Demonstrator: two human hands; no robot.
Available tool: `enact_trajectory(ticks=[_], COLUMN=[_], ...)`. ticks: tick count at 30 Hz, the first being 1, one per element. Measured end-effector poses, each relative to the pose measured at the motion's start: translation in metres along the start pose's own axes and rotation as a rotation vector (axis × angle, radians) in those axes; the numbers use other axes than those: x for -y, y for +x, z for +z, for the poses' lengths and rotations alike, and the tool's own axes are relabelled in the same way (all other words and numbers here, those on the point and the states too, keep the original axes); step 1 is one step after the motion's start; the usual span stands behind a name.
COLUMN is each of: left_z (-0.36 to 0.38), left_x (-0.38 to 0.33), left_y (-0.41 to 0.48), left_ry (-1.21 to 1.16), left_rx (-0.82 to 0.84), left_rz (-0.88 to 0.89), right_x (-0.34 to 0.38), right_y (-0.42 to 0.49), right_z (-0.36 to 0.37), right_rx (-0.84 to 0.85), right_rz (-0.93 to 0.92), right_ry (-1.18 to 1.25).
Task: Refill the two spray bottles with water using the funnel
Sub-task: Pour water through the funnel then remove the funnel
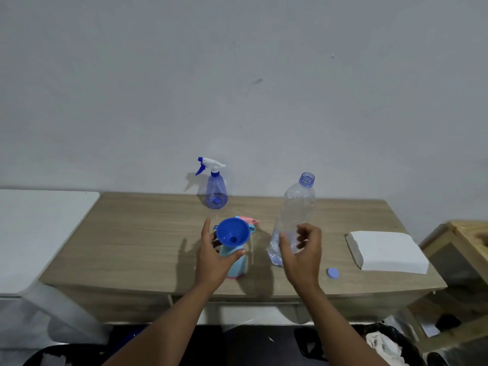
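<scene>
A light-blue spray bottle (pixel 235 265) stands near the front of the wooden table (pixel 132 233), with a blue funnel (pixel 232 232) seated in its neck. My left hand (pixel 214 257) is wrapped around this bottle's body. Its pink and blue spray head (pixel 249 222) lies just behind, its tube pointing toward me. A clear plastic water bottle (pixel 297 207), uncapped and almost empty, stands to the right. My right hand (pixel 303 253) hovers at its lower part with fingers spread. A translucent blue spray bottle (pixel 216 192), trigger head on, stands at the back by the wall.
A small blue bottle cap (pixel 332 272) lies near the table's front right. A white stack of paper napkins (pixel 388 250) sits at the right end. A white table (pixel 39 233) adjoins on the left, a wooden stand (pixel 464 233) on the right.
</scene>
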State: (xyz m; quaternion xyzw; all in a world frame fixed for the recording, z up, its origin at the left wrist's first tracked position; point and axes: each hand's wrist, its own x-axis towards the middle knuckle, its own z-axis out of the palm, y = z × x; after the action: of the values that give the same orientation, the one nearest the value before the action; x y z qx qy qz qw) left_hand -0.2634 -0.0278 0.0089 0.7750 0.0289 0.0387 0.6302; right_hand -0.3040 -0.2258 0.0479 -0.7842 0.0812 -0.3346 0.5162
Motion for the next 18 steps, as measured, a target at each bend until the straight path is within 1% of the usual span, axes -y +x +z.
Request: enact_trajectory(ticks=[4, 6, 8, 10, 12, 18], left_z=[0.002, 0.003, 0.003, 0.003, 0.003, 0.004], left_x=[0.011, 0.017, 0.02, 0.019, 0.016, 0.02], left_y=[0.001, 0.005, 0.009, 0.011, 0.01, 0.01], left_ry=[0.078, 0.111, 0.104, 0.119, 0.136, 0.131], left_rx=[-0.005, 0.007, 0.013, 0.018, 0.04, 0.049], left_rz=[-0.07, -0.099, -0.119, -0.112, -0.093, -0.082], right_x=[0.011, 0.017, 0.022, 0.024, 0.023, 0.02], right_y=[-0.009, -0.005, -0.001, 0.002, 0.003, 0.001], right_z=[0.028, 0.044, 0.057, 0.066, 0.072, 0.076], right_rx=[0.409, 0.549, 0.639, 0.666, 0.658, 0.567], right_rz=[0.025, 0.069, 0.106, 0.124, 0.139, 0.121], right_ry=[-0.002, -0.011, -0.002, 0.01, 0.015, 0.008])
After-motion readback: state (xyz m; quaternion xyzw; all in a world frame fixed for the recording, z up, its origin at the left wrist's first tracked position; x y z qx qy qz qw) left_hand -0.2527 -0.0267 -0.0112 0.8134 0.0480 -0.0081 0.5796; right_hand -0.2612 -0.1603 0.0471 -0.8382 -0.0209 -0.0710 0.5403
